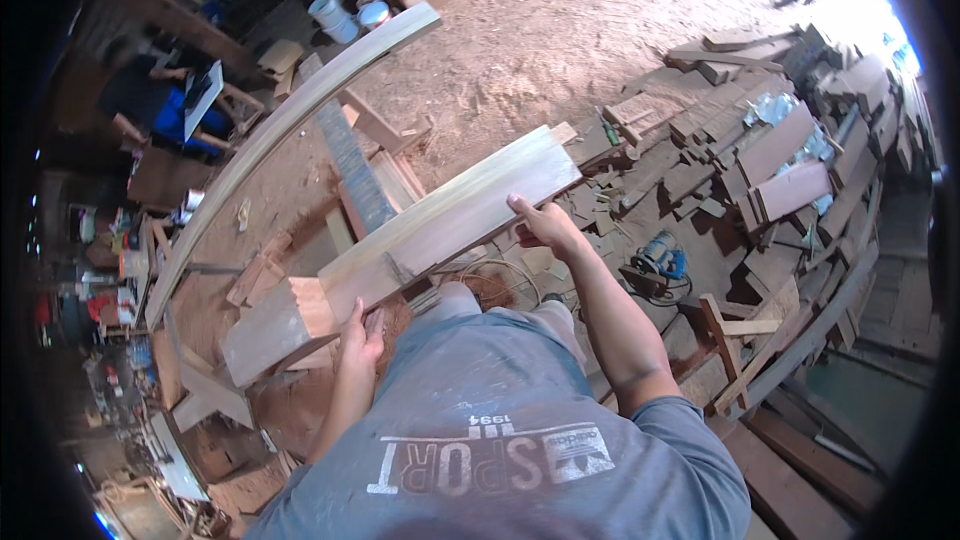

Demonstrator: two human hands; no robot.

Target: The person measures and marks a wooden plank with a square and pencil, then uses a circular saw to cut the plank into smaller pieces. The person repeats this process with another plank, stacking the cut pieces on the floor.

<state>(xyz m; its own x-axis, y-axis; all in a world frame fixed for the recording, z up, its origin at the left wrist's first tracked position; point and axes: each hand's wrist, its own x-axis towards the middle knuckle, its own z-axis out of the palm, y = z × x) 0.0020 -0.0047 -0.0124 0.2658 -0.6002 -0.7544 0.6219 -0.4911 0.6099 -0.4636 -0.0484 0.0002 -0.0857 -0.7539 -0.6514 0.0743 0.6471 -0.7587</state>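
Observation:
A long, thick wooden beam (450, 208) lies slantwise in front of me, its pale upper face toward the far side. My right hand (548, 227) grips its near edge close to the right end, thumb on top and fingers curled beneath. Further left, my left hand (364, 338) holds the near edge from below, its thumb against the wood. Beside that hand is a greyish block-like section (268, 338) with a fresh, light-orange stepped face (309, 302). Whether it joins the beam I cannot tell. A dark blue-grey bar (355, 168) runs toward the beam from the far side.
A long board (290, 125) stretches across the far left. Offcuts and planks (700, 145) pile up on the right, near a blue power tool (658, 258) with a cord. White buckets (333, 15) stand far off. Another person (150, 100) sits at left. Sawdust covers the ground.

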